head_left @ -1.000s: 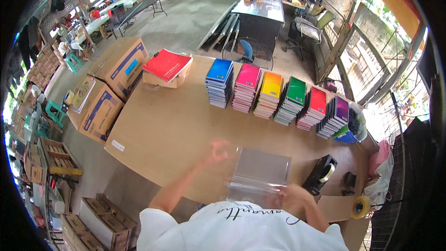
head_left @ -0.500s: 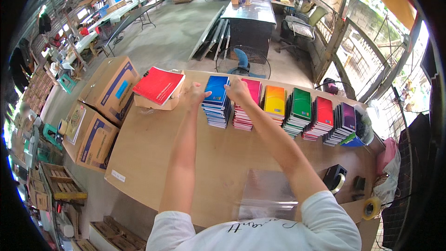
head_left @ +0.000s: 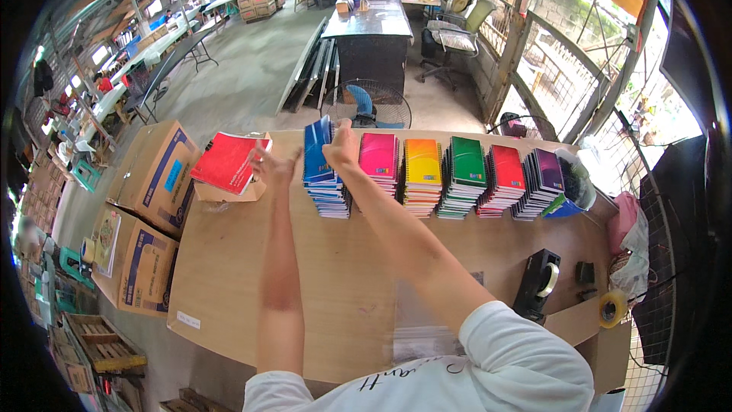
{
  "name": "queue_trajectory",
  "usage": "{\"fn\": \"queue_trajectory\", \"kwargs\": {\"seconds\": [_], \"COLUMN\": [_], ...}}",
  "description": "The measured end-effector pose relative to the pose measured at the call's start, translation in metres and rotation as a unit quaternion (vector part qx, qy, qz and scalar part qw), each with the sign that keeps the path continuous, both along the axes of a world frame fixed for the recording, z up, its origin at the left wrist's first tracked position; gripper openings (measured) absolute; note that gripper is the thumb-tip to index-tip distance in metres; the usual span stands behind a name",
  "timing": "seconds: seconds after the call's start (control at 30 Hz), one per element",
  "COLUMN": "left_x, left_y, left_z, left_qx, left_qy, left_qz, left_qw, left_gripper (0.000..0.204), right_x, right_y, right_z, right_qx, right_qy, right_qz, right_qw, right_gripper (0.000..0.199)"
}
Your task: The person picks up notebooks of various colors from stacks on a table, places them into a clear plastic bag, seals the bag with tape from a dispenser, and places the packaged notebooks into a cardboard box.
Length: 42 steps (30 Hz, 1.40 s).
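My right hand [head_left: 341, 146] grips the right edge of a blue spiral notebook [head_left: 316, 151], lifted and tilted at the top of the blue-covered stack [head_left: 329, 200]. My left hand [head_left: 273, 165] is slightly blurred, its fingers apart and holding nothing. It hovers between that stack and a larger red notebook [head_left: 226, 160], which lies on an open carton [head_left: 240, 193]. To the right stand stacks of spiral notebooks with pink [head_left: 379, 156], yellow [head_left: 422, 162], green [head_left: 467, 160], red [head_left: 506, 167] and purple [head_left: 547, 169] covers.
Two cardboard boxes [head_left: 145, 263] flank the brown table [head_left: 229, 275] on the left. Clear plastic sheets [head_left: 427, 336] lie near me. A black tape dispenser [head_left: 537, 284] and a tape roll [head_left: 612, 310] sit at right. A fan [head_left: 366, 103] stands beyond the far edge.
My left hand has moved left, away from the blue stack, and its fingers have spread. My right hand has tilted the blue notebook up. The view has shifted rightward.
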<state>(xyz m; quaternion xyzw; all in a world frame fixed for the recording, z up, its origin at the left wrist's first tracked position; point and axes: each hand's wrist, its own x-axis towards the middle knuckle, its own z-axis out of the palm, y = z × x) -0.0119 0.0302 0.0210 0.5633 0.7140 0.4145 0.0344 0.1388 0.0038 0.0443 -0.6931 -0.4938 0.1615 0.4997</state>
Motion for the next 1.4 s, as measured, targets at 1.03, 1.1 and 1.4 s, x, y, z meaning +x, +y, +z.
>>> {"fn": "queue_trajectory", "kwargs": {"seconds": [1.03,1.1,1.4], "left_x": [0.074,0.074,0.133], "left_y": [-0.156,-0.156,-0.185], "left_z": [-0.057,-0.063,-0.068], "left_qx": [-0.165,-0.192,-0.249], "left_qy": [-0.781,-0.763,-0.743], "left_qz": [-0.368,-0.344,-0.387], "left_qw": [0.477,0.513,0.487], "left_gripper": [0.056,0.043,0.042], "right_x": [0.128,0.185,0.282], "right_y": [-0.121,-0.14,-0.134], "right_z": [0.026,0.036,-0.013], "right_qx": [-0.108,-0.154,-0.274], "right_qy": [-0.034,-0.16,-0.117], "right_qz": [0.032,-0.125,-0.23], "right_qw": [0.993,0.967,0.927], "right_gripper": [0.056,0.043,0.039]}}
